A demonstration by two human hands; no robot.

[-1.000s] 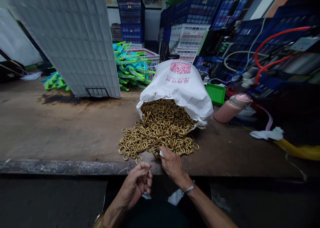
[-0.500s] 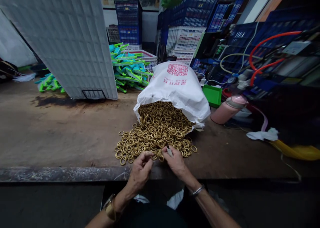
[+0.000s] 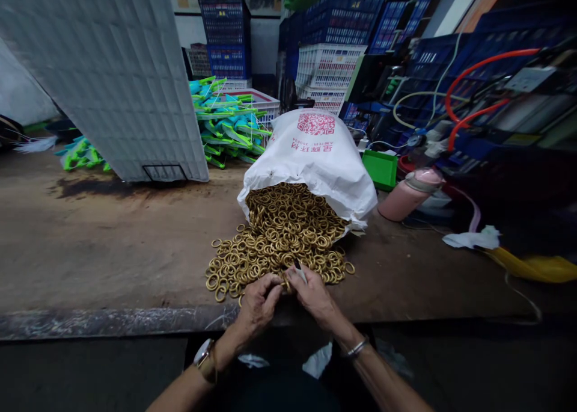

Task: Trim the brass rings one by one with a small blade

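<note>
My left hand [image 3: 259, 302] is closed in a pinch at the front edge of a heap of gold-coloured rings [image 3: 252, 258]. A ring [image 3: 284, 285] shows at its fingertips. Close beside it, my right hand [image 3: 314, 295] is closed around a small slim tool [image 3: 300, 272] with a pale flat body and a dark end, perhaps a small knife. The fingertips of both hands nearly meet, and they partly hide what lies between them. Behind the hands, a white woven sack [image 3: 311, 150] with red print lies on its side, its mouth facing me and the rings spilling out.
The wooden table [image 3: 135, 249] has a worn front edge. A tall whitish ribbed panel [image 3: 130, 81] stands at left, with green and blue plastic pieces [image 3: 229, 120] behind it. To the right are a green tray [image 3: 379, 169], a pink bottle [image 3: 408, 196] and red hoses [image 3: 460, 87].
My hands have come closer together, the left fingers now pinched near the right hand. My left wrist has turned so the watch face shows. The view has shifted slightly.
</note>
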